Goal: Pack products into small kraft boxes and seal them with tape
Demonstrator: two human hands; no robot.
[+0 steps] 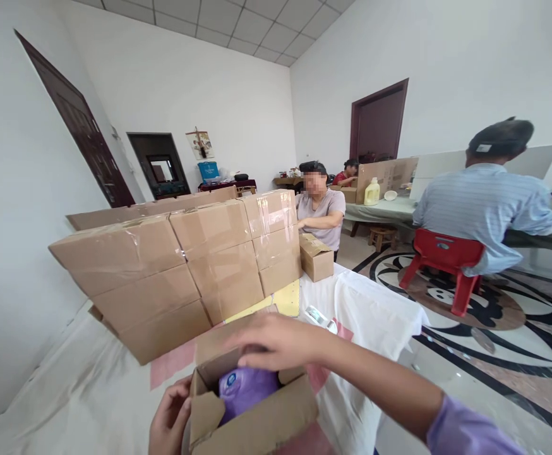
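Note:
An open cardboard box point(261, 430) stands in front of me on the cloth-covered table, its flaps raised. Inside lies a purple packet point(245, 392) with a small round blue mark; what it contains cannot be seen. My left hand point(169, 414) grips the left side of the box with curled fingers. Over the box's far edge reaches my right hand point(276, 341), fingers stretched and slightly blurred, thumb apart and just above the packet. It covers part of the far flap. A tape dispenser point(321, 319) lies beyond my right wrist.
Stacked closed cartons point(223, 265) form a wall across the table's far side. A smaller box point(316, 259) stands at their right end, by a person point(323, 205) across the table. Another person point(489, 196) sits on a red chair point(446, 249) at right.

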